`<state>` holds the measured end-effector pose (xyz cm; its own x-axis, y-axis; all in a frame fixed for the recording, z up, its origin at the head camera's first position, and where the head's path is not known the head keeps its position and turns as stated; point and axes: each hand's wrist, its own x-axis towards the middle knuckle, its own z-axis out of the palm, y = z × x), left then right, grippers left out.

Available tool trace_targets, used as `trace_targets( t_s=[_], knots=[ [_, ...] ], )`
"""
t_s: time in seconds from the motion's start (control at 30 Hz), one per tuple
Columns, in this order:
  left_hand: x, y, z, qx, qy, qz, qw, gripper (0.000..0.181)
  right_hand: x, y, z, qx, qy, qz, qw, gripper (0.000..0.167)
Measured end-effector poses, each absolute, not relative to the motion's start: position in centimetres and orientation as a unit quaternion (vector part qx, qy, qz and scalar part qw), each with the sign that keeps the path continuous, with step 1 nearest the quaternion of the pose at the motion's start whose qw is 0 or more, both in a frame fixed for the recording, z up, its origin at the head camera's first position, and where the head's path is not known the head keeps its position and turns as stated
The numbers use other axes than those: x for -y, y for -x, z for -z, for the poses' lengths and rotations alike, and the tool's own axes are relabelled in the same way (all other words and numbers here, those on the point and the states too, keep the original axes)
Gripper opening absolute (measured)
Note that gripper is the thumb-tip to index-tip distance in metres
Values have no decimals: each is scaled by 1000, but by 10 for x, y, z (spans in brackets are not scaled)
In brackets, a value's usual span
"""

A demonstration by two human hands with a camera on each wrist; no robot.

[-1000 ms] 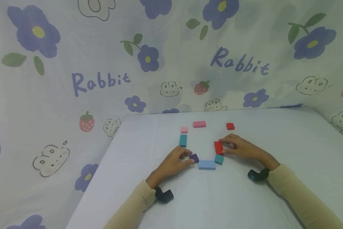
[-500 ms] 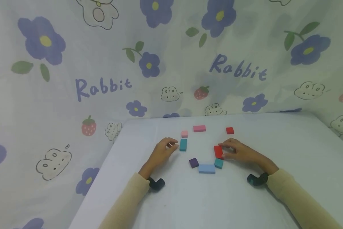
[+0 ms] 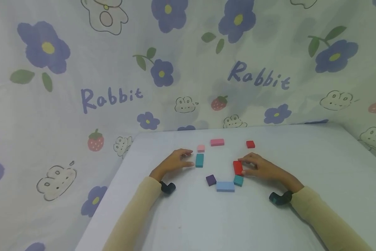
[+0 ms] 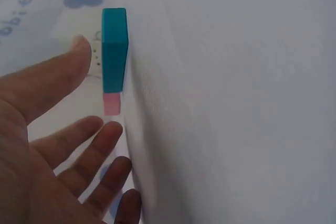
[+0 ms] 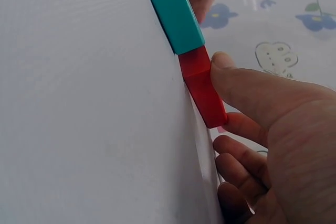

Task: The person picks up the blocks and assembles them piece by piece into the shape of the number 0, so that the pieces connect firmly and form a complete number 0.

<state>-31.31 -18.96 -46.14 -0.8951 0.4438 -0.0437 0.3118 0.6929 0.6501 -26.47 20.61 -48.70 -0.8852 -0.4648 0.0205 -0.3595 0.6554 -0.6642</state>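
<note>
My left hand (image 3: 173, 160) is just left of the long teal block (image 3: 199, 160), thumb and fingers spread apart. In the left wrist view a gap shows between the thumb and the teal block (image 4: 114, 51). My right hand (image 3: 261, 167) holds the long red block (image 3: 238, 168) on the table, thumb near its front end and index finger at its far end. In the right wrist view, the red block (image 5: 205, 90) meets the small teal block (image 5: 177, 19). This small teal block (image 3: 238, 180) adjoins the light blue block (image 3: 225, 187), with a purple block (image 3: 211, 180) at its left corner.
Behind the long teal block sits a small light pink block (image 3: 201, 148). A longer pink block (image 3: 217, 142) and a small red block (image 3: 250, 144) lie farther back. The white table (image 3: 188, 223) ends at a flower-printed curtain (image 3: 112, 62).
My left hand has left the purple block and moved back and left to beside the long teal block. The right hand stays at the long red block. The head view has tilted slightly up.
</note>
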Motion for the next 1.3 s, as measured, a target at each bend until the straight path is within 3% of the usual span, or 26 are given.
trace_targets(
  t_s=[0.33,1.3],
  knots=[
    [186,318,456,-921,-241,-280,127,75,-202,267,488,-910,225,340,77,62],
    [176,324,463,-921,-234,-283,131,68,-208,265,488,-910,226,339,70,61]
  ],
)
